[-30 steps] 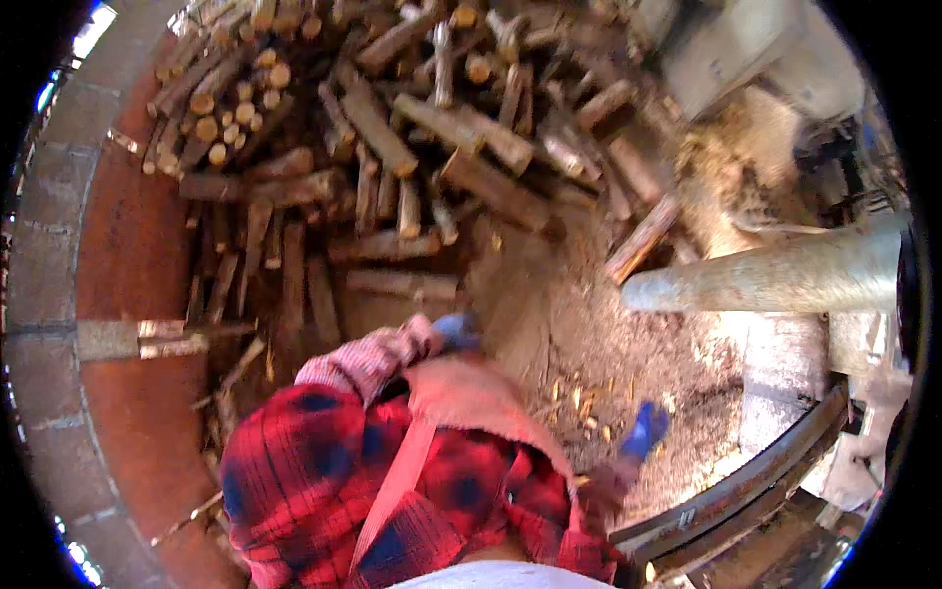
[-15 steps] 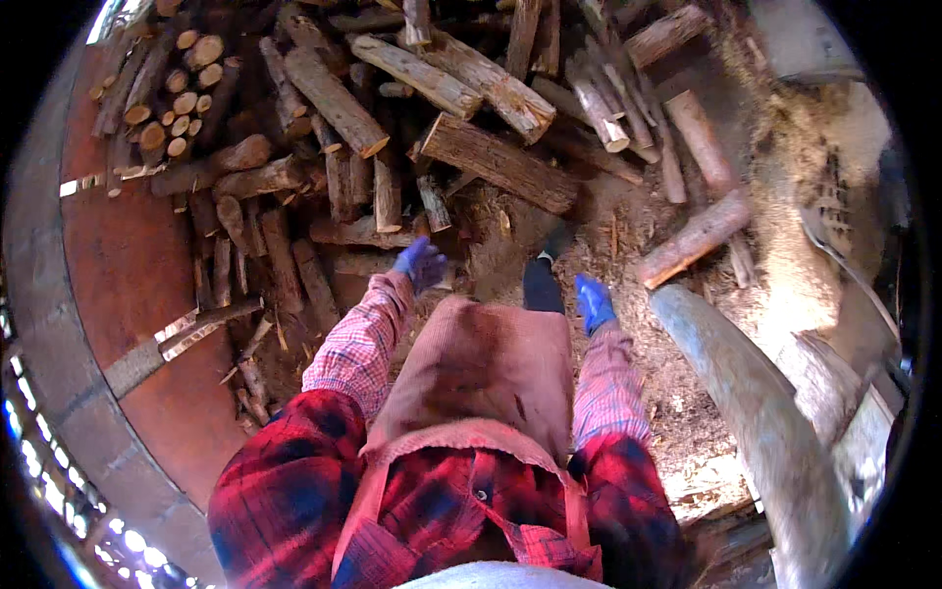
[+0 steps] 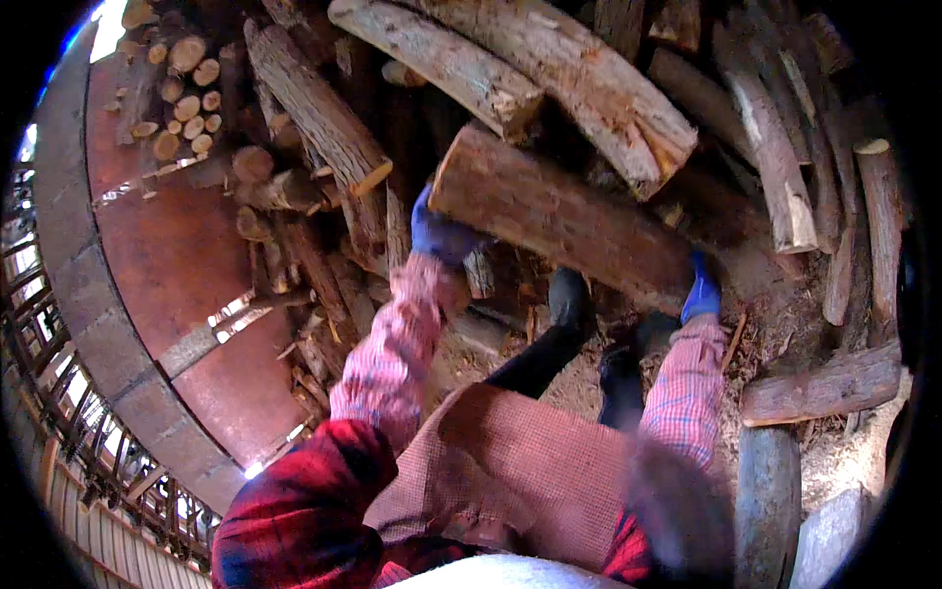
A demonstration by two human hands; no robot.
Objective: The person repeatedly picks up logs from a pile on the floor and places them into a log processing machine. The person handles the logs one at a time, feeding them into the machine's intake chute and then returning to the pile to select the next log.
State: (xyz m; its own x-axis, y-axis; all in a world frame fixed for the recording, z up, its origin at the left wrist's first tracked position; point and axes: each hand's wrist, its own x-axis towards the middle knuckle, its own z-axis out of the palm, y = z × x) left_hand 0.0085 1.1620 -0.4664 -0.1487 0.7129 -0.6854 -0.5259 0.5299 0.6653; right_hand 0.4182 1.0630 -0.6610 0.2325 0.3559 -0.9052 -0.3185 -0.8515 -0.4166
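Note:
A thick split log point(image 3: 564, 211) with rough brown bark lies slantwise across the middle, its left end farther from me than its right. My left hand point(image 3: 439, 234), in a blue-purple glove, grips the left end, with its fingertips partly hidden against the wood. At the opposite end my right hand point(image 3: 701, 291), gloved in blue, presses on the log's end; its fingers are partly out of sight. The log touches or overlaps other wood behind it; whether it is lifted I cannot tell.
Two large pale logs point(image 3: 579, 74) lie just beyond. Stacked round logs point(image 3: 184, 118) stand at far left, before rust-red metal sheets point(image 3: 162, 265). A short log point(image 3: 822, 383) rests at right, above a grey trunk point(image 3: 767, 501). My dark boots point(image 3: 567, 299) stand on chip-strewn ground.
I have stepped forward and bent toward the pile. Both hands, apart from the wood before, have reached the two ends of the thick log and taken hold of it.

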